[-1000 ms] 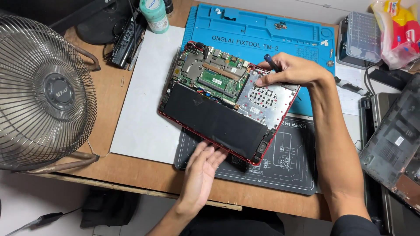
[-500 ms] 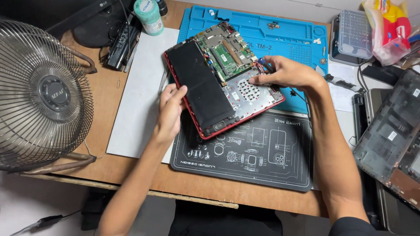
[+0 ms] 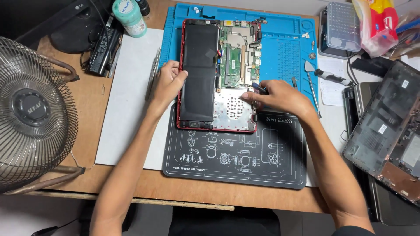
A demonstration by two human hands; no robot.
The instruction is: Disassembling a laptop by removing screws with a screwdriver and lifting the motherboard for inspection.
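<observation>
Head view: left hand [image 3: 168,83] fingers grip red opened laptop [image 3: 217,74], right hand [image 3: 280,97] fingers pinch dark screwdriver [image 3: 258,88]

Now turned upright from its earlier slant: opened red laptop [image 3: 217,74], long sides running near to far, battery on the left, circuit board at the far right. Shifted farther from the near table edge, lying half on the blue mat [image 3: 284,39], half on the black mat [image 3: 236,157]. Left hand [image 3: 168,83] moved from the near edge up to the laptop's left edge, fingers curled over the red rim. Right hand [image 3: 280,97] lower and nearer than before, resting at the laptop's right side, pinching a small dark screwdriver [image 3: 259,88] over the silver plate.
</observation>
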